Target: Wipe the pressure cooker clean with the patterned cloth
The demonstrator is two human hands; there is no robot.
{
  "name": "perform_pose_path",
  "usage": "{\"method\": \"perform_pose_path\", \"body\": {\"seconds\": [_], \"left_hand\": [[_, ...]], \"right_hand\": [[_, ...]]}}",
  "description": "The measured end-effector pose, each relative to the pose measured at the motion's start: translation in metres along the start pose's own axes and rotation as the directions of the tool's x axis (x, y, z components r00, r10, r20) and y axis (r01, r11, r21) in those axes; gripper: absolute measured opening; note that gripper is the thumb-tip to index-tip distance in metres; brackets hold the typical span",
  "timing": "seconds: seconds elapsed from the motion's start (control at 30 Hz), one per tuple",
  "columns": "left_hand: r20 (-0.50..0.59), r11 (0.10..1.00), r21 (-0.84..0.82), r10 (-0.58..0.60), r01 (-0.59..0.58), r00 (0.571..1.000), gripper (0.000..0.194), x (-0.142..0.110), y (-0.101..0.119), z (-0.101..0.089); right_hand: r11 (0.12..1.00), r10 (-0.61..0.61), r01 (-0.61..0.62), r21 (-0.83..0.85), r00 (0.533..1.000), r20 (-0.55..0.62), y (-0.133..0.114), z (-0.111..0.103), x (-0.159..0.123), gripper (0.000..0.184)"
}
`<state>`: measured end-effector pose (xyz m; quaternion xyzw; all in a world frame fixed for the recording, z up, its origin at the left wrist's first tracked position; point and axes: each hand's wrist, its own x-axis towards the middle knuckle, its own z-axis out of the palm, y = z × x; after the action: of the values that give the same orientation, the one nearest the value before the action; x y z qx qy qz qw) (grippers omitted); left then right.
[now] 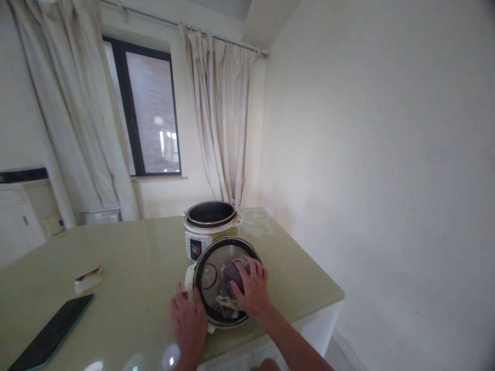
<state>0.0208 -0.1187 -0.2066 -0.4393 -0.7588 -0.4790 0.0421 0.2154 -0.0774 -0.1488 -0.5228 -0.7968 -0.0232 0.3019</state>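
1. Lid, round with a black rim and a pale inner face, stands over the right part of the tabletop, near the person and in front of the cooker; its inner side is turned toward the person.
2. Bunched against that inner face is a greyish-purple cloth with pale patches, covering the lid's middle and its near right part.
3. Right hand: the forearm comes in from the near right and slants left and away. The hand lies over the cloth, fingers spread and bent, grasping it against the lid, with the thumb toward the left.
4. Left hand: it rises from the near edge of the view, back showing, at the lid's left side. The thumb meets the black rim and the forefinger points away outside the white edge, the fingers grasping the lid there.
5. Beyond the lid, the cooker sits uncovered, a dark pot inside it and a control panel on its front, partly hidden by the lid.
6. Far to the left lie a dark phone and, just beyond it, a small whitish object with a brown edge.
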Motion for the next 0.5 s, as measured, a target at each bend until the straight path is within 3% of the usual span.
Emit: {"method": "perform_pose_path", "body": {"seconds": [0.03,0.07,0.1,0.17,0.2,0.23,0.33,0.43,0.5], "left_hand": [[-0.122,0.991,0.060,0.124,-0.117,0.985,0.059,-0.005,0.002,0.001],[-0.182,0.954,0.110,0.296,-0.280,0.938,0.057,-0.009,0.006,0.003],[-0.168,0.873,0.135,0.486,-0.468,0.858,0.056,-0.014,0.012,0.004],[-0.017,0.654,0.078,0.755,-0.752,0.655,0.060,-0.022,0.025,0.006],[0.065,0.584,0.029,0.809,-0.811,0.584,0.064,-0.024,0.032,0.007],[0.132,0.560,-0.005,0.822,-0.828,0.555,0.068,-0.025,0.037,0.009],[0.218,0.595,-0.022,0.787,-0.804,0.577,0.076,-0.025,0.044,0.015],[0.316,0.674,0.021,0.696,-0.738,0.645,0.077,-0.020,0.044,0.021],[0.406,0.702,0.068,0.629,-0.709,0.663,0.081,-0.014,0.050,0.022]], "right_hand": [[0.998,-0.014,0.015,0.056,1.000,-0.011,-0.001,0.004,-0.003,0.057],[0.992,-0.029,0.031,0.120,0.999,-0.019,-0.001,0.007,-0.005,0.059],[0.980,-0.046,0.049,0.193,0.999,-0.021,0.001,0.009,-0.005,0.061],[0.930,-0.076,0.084,0.359,0.996,-0.035,0.009,0.009,-0.005,0.065],[0.897,-0.081,0.096,0.432,0.995,-0.052,0.015,0.008,-0.005,0.066],[0.868,-0.074,0.101,0.487,0.994,-0.074,0.021,0.006,-0.006,0.068],[0.852,0.038,0.066,0.519,0.982,-0.188,0.039,0.004,-0.018,0.070],[0.832,0.280,-0.058,0.551,0.902,-0.328,0.052,0.015,-0.038,0.064],[0.722,0.448,-0.173,0.670,0.855,-0.261,0.055,0.029,-0.048,0.062]]}}
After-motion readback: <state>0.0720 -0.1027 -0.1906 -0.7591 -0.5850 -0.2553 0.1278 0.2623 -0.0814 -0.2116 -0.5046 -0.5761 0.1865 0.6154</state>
